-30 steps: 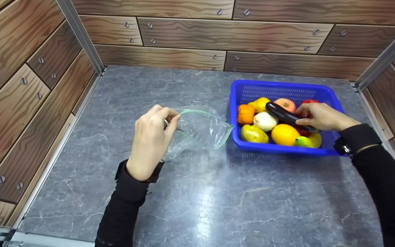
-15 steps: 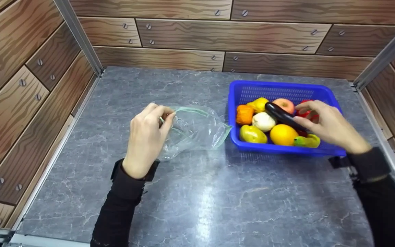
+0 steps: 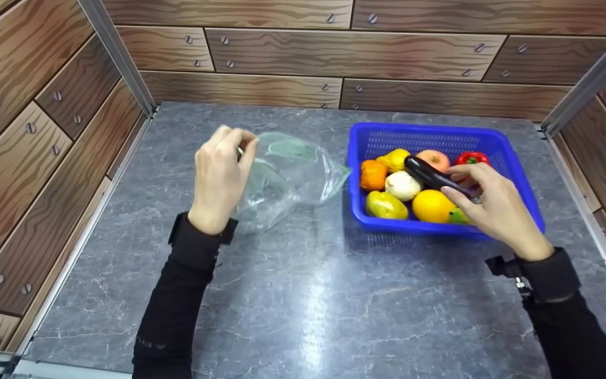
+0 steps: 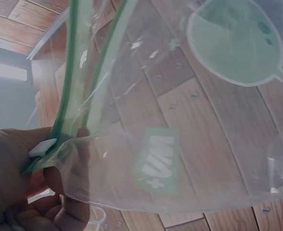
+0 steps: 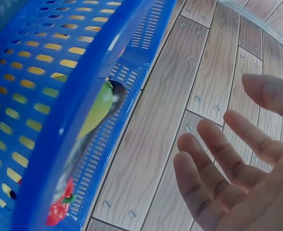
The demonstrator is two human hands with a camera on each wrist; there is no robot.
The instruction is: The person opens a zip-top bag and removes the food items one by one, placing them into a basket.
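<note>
My left hand [image 3: 220,176] pinches the top corner of a clear zip bag [image 3: 295,176] with a green-edged mouth, held up left of the blue basket. In the left wrist view, a white slider [image 4: 43,147] shows at the pinched corner of the bag [image 4: 153,163]. Over the basket's near right side, my right hand [image 3: 500,210] has loosely bent fingers with nothing between them; the right wrist view shows the palm bare. Closest to its fingertips in the head view is a dark eggplant [image 3: 432,172], lying across the other produce.
The blue basket [image 3: 429,127] holds an orange [image 3: 433,206], a red pepper [image 3: 472,159], an apple [image 3: 434,158], a white round vegetable [image 3: 403,185] and several other pieces. Wood-patterned walls [image 3: 271,52] enclose the grey tabletop [image 3: 282,305] at the back and sides.
My left hand has lifted the bag and moved up and slightly left. My right hand has drawn back from the eggplant toward me; the red pepper shows more now. The basket's contents lie much the same.
</note>
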